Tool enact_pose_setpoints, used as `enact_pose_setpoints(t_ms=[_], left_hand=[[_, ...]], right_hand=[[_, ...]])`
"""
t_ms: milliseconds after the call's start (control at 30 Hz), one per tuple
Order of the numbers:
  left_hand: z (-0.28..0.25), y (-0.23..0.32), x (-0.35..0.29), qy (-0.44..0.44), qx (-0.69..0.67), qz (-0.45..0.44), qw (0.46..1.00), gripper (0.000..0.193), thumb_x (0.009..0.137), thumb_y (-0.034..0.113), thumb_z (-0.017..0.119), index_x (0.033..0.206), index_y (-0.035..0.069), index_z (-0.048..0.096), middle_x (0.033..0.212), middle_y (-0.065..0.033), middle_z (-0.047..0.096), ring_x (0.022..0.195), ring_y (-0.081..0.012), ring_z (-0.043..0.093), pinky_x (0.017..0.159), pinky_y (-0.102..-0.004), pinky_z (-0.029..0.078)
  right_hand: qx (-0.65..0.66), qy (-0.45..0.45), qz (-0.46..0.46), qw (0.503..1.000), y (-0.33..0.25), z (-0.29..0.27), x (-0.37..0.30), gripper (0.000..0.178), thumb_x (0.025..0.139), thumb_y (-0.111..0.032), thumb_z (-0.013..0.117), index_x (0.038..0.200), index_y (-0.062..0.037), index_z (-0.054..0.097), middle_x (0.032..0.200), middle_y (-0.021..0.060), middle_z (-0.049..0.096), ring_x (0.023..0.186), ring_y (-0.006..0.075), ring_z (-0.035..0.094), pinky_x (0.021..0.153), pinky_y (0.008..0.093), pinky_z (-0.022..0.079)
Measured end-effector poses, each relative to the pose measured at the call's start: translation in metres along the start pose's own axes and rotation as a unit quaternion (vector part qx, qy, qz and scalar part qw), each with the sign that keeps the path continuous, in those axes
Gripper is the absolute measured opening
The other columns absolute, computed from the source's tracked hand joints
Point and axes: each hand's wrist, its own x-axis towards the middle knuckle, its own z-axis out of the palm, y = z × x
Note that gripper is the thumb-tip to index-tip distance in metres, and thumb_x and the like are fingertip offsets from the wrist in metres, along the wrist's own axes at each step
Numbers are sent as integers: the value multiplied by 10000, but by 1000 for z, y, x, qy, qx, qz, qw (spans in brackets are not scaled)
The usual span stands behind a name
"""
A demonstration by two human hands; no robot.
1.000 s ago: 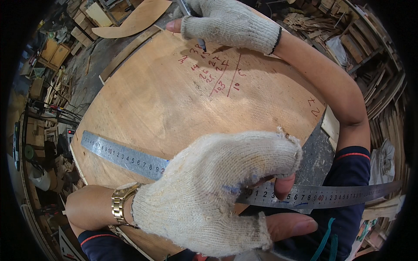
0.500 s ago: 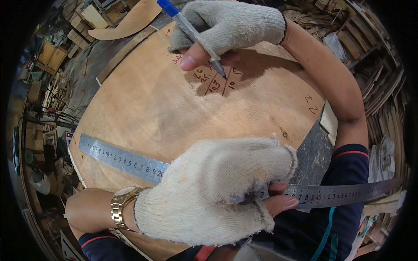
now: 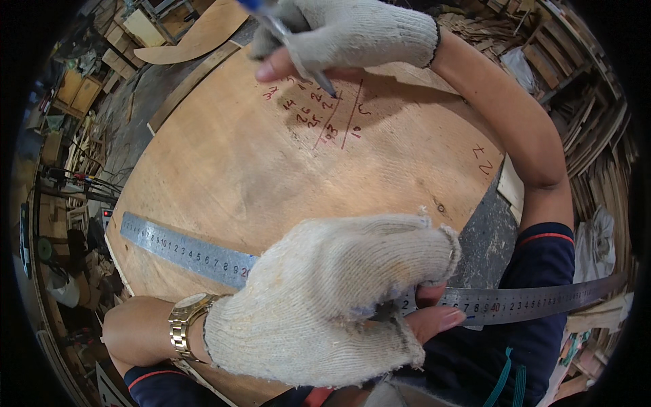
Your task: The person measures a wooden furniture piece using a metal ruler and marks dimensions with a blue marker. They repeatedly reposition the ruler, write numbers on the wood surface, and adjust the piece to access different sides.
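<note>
My right hand (image 3: 363, 34), in a pale knit glove with bare fingertips, grips a pen (image 3: 276, 27) with a blue end and a clear barrel. The pen's dark tip is over handwritten red figures and lines on a large plywood sheet (image 3: 210, 149); whether it touches the wood I cannot tell. Nearer, my gloved left hand (image 3: 325, 292) closes on a long steel ruler (image 3: 183, 249), thumb and fingertip pinching it. The glove hides the ruler's middle. One end lies across the left of the sheet, while the other sticks out past its right edge.
A narrow wood strip (image 3: 193, 88) lies along the sheet's far left edge. Beyond it is a curved plywood offcut (image 3: 196, 42). Stacked wood pieces (image 3: 600, 122) stand at the right, near a whitish plastic bag (image 3: 597, 247). Cables and scraps lie at the left.
My right hand and the pen have moved up and slightly left, uncovering more red figures. My left hand has shifted slightly left and still holds the ruler.
</note>
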Motion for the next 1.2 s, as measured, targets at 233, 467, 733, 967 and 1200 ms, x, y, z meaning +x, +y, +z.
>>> enact_pose_setpoints(t_ms=[233, 467, 733, 967, 1200], left_hand=[[3, 1, -1, -7, -16, -47, 999, 256, 834, 82, 867, 993, 75, 666, 844, -13, 700, 653, -77, 664, 556, -227, 542], [1, 2, -3, 12, 19, -36, 999, 272, 821, 92, 882, 997, 72, 675, 858, -15, 711, 711, -94, 687, 620, -236, 568], [6, -1, -3, 24, 23, -63, 997, 296, 798, 124, 905, 997, 82, 690, 882, -1, 719, 791, -100, 690, 705, -253, 569], [9, 3, -6, 43, -5, -127, 991, 297, 789, 151, 917, 975, 94, 692, 874, 13, 712, 754, -79, 669, 694, -244, 557], [17, -6, -9, 94, 32, -60, 993, 327, 763, 158, 934, 987, 98, 705, 893, 17, 724, 867, -103, 691, 806, -275, 570]], right_hand=[[-44, 215, 118, 968, 0, 0, 17, 268, 981, -332, 686, 836, -110, 648, 646, -45, 553, 547, 50, 471, 503, 266, 375], [-45, 216, 107, 969, -2, 4, 18, 280, 993, -316, 672, 796, -119, 638, 618, -61, 521, 525, 50, 436, 491, 271, 351], [-17, 238, 111, 965, -1, 3, 14, 283, 1000, -310, 681, 795, -120, 633, 607, -77, 502, 507, 39, 412, 470, 263, 323], [-6, 225, 82, 971, -2, 8, 17, 292, 1011, -327, 668, 812, -114, 643, 612, -78, 504, 515, 36, 414, 474, 255, 322], [-27, 223, 84, 971, -7, 9, 15, 315, 1011, -337, 666, 789, -113, 647, 618, -78, 504, 537, 38, 414, 498, 258, 332]])
